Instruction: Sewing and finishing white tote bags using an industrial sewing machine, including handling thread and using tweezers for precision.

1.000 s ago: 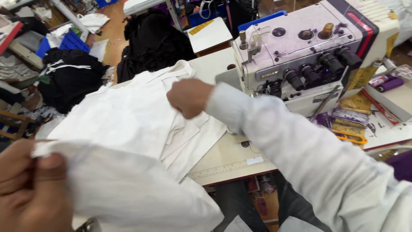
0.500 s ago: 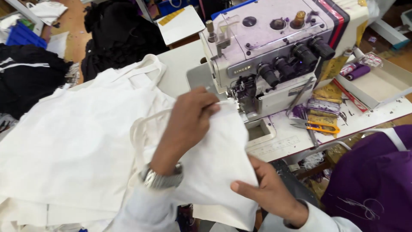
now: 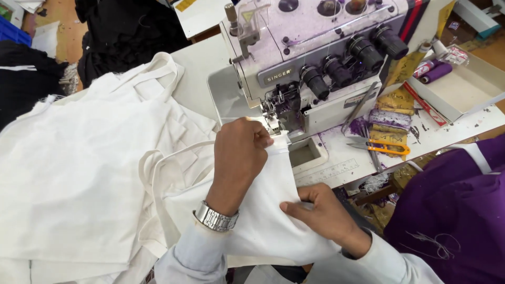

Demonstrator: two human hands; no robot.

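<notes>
White fabric piece (image 3: 263, 210) lies on the table edge, its top corner at the presser foot of the overlock sewing machine (image 3: 310, 58). Left hand (image 3: 239, 155) pinches that corner; right hand (image 3: 321, 213) grips the near edge. Pile of white fabric (image 3: 84, 173) lies left; orange-handled scissors (image 3: 381, 148) right.

Single head-worn view, looking steeply down, close over sewing machine (image 3: 315, 68) table (image 3: 200, 63)

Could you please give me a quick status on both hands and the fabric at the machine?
Left hand pinches white cloth piece at sewing machine foot. Right hand holds cloth's near edge. White fabric pile sits left; nothing blocking.
</notes>
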